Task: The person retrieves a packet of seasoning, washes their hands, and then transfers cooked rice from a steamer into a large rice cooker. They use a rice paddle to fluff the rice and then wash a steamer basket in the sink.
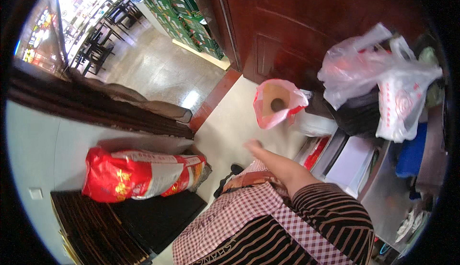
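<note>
My right hand (254,147) hangs in front of my apron, blurred, with nothing visible in it; how its fingers are set cannot be made out. Just beyond it, on the pale floor, stands an open-topped red and white bag or bin (264,98), tan inside with a dark round patch deep within. My left hand is out of view. To the left, a large red and white printed sack (134,175) leans against the wall, beside a stack of dark sheets or boards (97,225).
White plastic bags (404,100) hang or rest at the right, above a metal shelf (386,193) with a white box (348,161). A dark red door (298,24) stands ahead. Past the doorway are green cartons (183,21) and black chairs (95,53). A brown curtain (143,103) edges the opening.
</note>
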Tool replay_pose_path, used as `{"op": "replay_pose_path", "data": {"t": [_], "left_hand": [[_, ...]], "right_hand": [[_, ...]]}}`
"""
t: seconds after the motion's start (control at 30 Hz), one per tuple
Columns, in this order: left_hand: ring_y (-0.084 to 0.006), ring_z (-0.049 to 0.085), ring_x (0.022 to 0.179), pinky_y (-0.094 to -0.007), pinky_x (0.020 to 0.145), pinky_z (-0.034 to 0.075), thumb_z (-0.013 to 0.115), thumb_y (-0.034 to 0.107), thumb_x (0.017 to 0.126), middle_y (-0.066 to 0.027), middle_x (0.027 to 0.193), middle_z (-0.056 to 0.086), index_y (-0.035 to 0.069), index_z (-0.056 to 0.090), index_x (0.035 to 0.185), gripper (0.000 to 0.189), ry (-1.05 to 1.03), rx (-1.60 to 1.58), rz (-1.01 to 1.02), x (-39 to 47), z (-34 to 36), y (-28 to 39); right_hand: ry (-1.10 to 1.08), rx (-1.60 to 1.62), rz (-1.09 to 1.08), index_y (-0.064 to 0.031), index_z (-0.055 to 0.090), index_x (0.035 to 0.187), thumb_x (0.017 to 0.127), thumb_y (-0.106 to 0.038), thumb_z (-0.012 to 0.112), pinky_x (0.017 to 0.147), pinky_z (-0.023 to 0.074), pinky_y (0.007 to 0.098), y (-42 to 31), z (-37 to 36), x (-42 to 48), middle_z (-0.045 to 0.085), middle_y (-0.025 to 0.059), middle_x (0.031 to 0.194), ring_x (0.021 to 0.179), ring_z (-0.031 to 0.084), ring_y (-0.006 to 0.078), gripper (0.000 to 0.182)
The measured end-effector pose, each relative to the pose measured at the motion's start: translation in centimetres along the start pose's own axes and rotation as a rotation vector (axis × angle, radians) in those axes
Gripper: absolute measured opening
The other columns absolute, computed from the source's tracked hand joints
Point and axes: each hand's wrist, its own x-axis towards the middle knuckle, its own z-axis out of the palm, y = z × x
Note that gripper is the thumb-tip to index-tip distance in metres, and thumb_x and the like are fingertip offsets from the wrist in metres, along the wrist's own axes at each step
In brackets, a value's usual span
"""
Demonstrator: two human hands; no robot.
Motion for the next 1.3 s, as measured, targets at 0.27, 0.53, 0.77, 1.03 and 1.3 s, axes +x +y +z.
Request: {"op": "replay_pose_path", "data": {"t": [0.27,0.53,0.77,1.03,1.3], "left_hand": [[-0.026,0.061,0.099,-0.0405,0.075,0.052,0.059,0.029,0.084,-0.0082,0.106,0.065,0.012,0.065,0.109,0.03,0.426,0.518,0.338,5.1,-12.2,-1.1],[-0.0176,0.062,0.087,-0.0332,0.075,0.05,0.066,0.028,0.082,-0.0092,0.099,0.066,0.008,0.063,0.116,0.039,-0.232,0.206,0.681,3.4,1.2,-1.9],[-0.0101,0.049,0.058,-0.0262,0.049,0.038,0.065,0.017,0.081,0.0025,0.073,0.058,0.01,0.065,0.089,0.011,0.019,-0.58,0.002,-7.6,7.4,25.3],[-0.012,0.058,0.068,-0.0267,0.051,0.044,0.064,0.024,0.084,0.002,0.084,0.063,0.014,0.063,0.111,0.028,0.125,-0.118,-0.027,-3.8,10.6,24.5],[-0.0158,0.063,0.082,-0.032,0.055,0.05,0.062,0.03,0.084,-0.0054,0.099,0.067,0.01,0.056,0.126,0.047,0.21,-0.218,-0.09,-9.0,16.0,25.4]], "right_hand": [[-0.014,1.119,0.302,-0.0139,0.055,0.121,0.082,-0.051,0.059,0.067,0.049,0.0397,14.6,-8.6,5.9,0.063,0.0087,0.105,0.081,0.06,0.0252,0.053],[0.318,0.692,0.6,-0.0194,0.054,0.117,0.082,-0.052,0.057,0.069,0.0459,0.0464,12.8,-16.9,13.0,0.063,0.0048,0.093,0.085,0.057,0.0292,0.048],[0.477,0.722,0.377,-0.0192,0.055,0.117,0.083,-0.051,0.055,0.072,0.0457,0.0452,7.8,-29.9,19.4,0.063,0.0051,0.095,0.088,0.057,0.0288,0.047],[0.223,0.547,0.34,-0.019,0.056,0.118,0.084,-0.05,0.054,0.075,0.0455,0.0438,5.4,-26.7,18.9,0.063,0.0054,0.099,0.092,0.057,0.0284,0.045],[-0.217,0.174,0.135,-0.0188,0.057,0.118,0.085,-0.049,0.053,0.079,0.0453,0.0423,-3.4,-20.0,18.0,0.063,0.0057,0.102,0.095,0.057,0.0279,0.044]]}}
